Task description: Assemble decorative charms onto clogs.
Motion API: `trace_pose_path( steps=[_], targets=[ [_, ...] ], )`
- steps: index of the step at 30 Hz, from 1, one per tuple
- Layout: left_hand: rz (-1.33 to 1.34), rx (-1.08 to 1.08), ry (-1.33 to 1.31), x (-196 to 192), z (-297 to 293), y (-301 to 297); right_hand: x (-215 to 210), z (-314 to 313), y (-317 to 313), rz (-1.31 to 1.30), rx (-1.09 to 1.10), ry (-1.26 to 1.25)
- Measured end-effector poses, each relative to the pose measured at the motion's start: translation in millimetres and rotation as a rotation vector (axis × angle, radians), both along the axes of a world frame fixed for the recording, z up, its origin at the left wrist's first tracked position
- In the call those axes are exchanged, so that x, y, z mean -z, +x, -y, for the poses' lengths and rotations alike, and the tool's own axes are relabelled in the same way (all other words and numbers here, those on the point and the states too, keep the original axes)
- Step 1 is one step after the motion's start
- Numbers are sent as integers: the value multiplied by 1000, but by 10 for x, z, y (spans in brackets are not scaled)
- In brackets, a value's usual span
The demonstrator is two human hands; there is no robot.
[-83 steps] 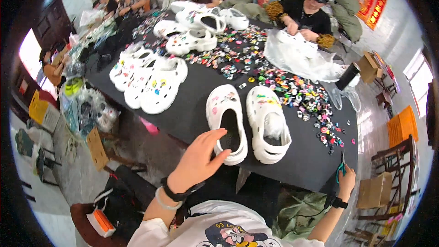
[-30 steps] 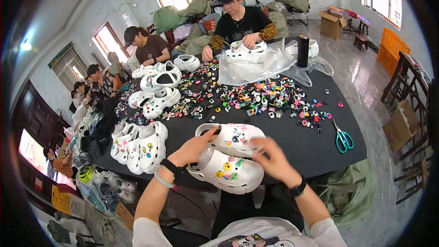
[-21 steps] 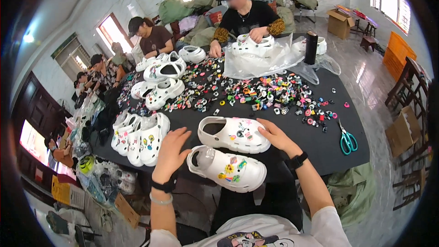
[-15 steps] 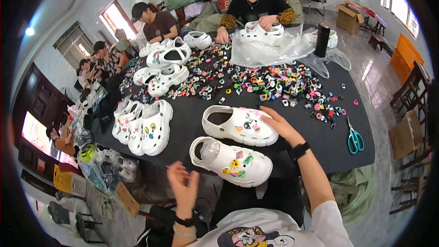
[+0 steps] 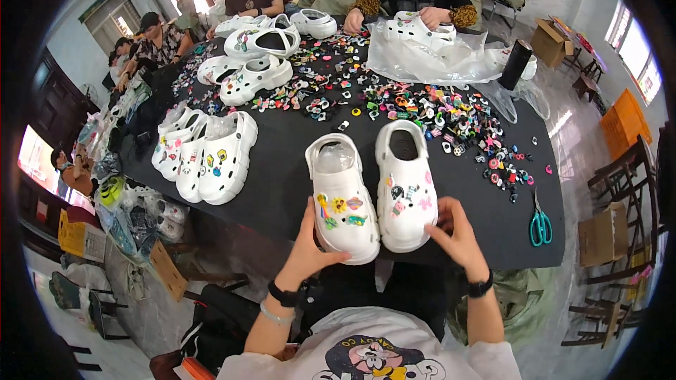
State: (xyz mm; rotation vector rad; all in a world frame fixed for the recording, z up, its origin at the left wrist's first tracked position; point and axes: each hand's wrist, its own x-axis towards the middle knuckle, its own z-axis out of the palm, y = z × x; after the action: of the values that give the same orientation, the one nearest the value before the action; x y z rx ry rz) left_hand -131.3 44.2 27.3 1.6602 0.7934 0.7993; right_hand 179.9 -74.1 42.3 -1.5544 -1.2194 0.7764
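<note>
Two white clogs stand side by side at the table's near edge, toes toward me and heel straps away. My left hand (image 5: pixel 307 245) grips the outer side of the left clog (image 5: pixel 341 193), thumb along its toe. That clog carries colourful charms, among them a sunflower and a rainbow piece, and has clear plastic inside. My right hand (image 5: pixel 456 233) holds the right clog (image 5: pixel 407 186) by its outer side, thumb on the toe. Pink, black and white charms decorate this one. The clogs touch or nearly touch each other.
Loose charms (image 5: pixel 436 109) cover the table's middle and far part. Finished-looking white clogs (image 5: pixel 229 162) stand at left, more (image 5: pixel 257 77) behind. Teal-handled scissors (image 5: pixel 541 225) lie at right. A black cylinder (image 5: pixel 516 65) stands near a plastic bag (image 5: pixel 429 63). Co-workers sit across the table.
The two clogs have turned from lying sideways to pointing toes toward me. My left hand has come up from below the table edge onto the left clog; my right hand has shifted down to the other's toe.
</note>
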Motion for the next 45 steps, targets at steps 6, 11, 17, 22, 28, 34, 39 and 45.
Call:
trace_pose_path(
  steps=[6,11,17,22,28,34,39,45],
  targets=[
    [-105,11,43,-217,-180,89,1,483,-343,-224,74,-7],
    [-103,43,51,-169,-72,96,56,458,-280,-196,121,45],
    [-141,47,90,-138,307,-47,55,586,-311,-183,105,14],
    [-119,40,-18,-137,251,-56,137,559,-386,-238,175,-27],
    [26,-53,-68,-51,414,61,15,603,-644,495,309,276],
    [-298,-237,376,-263,773,256,-70,459,-957,716,151,253],
    [-292,-260,373,-188,751,290,-70,501,-600,796,127,227],
    [-337,-265,464,-134,735,254,-361,543,-325,774,31,119]
  ],
)
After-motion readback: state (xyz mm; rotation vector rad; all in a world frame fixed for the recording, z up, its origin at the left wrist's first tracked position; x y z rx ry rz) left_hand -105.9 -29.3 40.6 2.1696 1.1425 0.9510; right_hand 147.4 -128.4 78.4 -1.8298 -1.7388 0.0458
